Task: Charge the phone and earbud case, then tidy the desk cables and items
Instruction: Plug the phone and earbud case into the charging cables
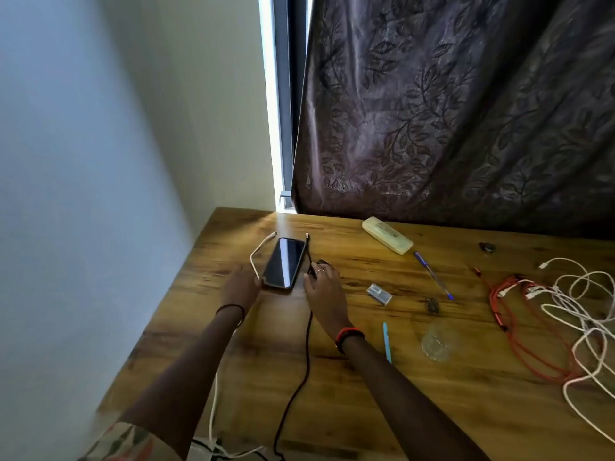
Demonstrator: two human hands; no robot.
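The phone [284,262] lay face-up at centre-left on the wooden desk [366,394], the left hand [240,286] holding a white cable [258,249] beside it, the right hand [324,291] pinching a black cable [301,377].

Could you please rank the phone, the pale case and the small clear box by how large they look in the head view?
1. phone, the broadest.
2. pale case, slightly longer but narrower; it lies farther back, so its place behind the phone is unsure.
3. small clear box, clearly the smallest.
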